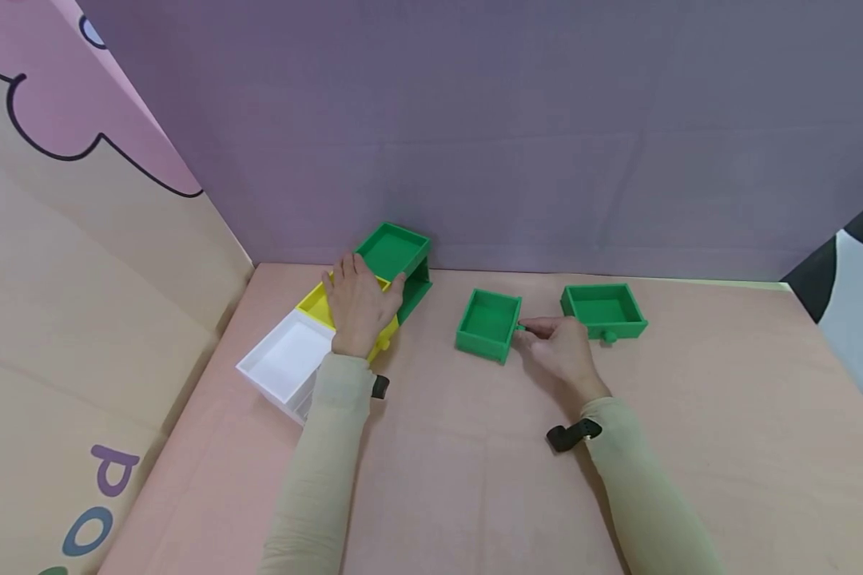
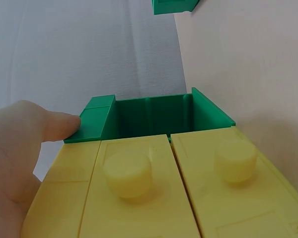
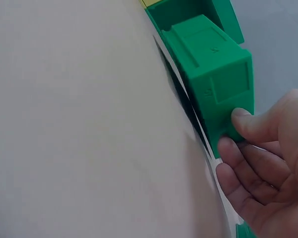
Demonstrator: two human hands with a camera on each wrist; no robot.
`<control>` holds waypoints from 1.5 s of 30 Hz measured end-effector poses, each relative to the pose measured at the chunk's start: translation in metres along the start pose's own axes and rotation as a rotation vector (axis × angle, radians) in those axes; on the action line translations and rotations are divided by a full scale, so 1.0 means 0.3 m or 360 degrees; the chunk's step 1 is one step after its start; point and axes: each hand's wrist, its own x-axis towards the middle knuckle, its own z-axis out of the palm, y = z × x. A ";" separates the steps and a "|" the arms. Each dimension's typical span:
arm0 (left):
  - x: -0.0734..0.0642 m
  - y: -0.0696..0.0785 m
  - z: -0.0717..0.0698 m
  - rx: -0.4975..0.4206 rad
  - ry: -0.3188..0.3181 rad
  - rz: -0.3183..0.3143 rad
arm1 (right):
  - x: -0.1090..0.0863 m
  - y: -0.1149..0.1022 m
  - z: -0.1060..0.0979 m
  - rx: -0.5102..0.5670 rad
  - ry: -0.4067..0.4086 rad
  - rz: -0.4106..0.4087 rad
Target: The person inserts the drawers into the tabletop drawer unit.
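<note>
The right hand (image 1: 559, 351) pinches a drawer (image 1: 487, 318) by its knob (image 1: 521, 327), near the table's (image 1: 446, 479) back edge. The left hand (image 1: 360, 307) lies spread on the yellow box (image 1: 316, 310). The drawer looks light and hard, so hold the knob.

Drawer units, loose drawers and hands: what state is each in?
Green unit: front open, drawers out
Yellow unit: both drawers shut
White unit: front mostly hidden, cannot tell
Left green drawer: held, opening upward
Right green drawer: loose, opening upward
Left hand: spread over Yellow unit
Right hand: pinching Left green drawer
</note>
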 end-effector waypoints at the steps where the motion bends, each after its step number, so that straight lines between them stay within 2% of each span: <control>1: 0.000 0.001 0.000 0.0000 0.0002 -0.0001 | 0.000 -0.003 0.004 0.0010 0.0010 0.0008; 10: -0.005 0.006 0.002 0.0010 -0.0018 0.0000 | -0.004 -0.037 0.041 0.0114 0.0065 0.0067; 29: -0.006 0.026 0.012 0.0010 -0.0024 0.0001 | 0.025 -0.090 0.118 0.0233 0.0190 0.0046; 45: -0.005 0.032 0.021 0.0024 -0.0014 0.0001 | 0.057 -0.123 0.178 0.0315 0.0211 0.0071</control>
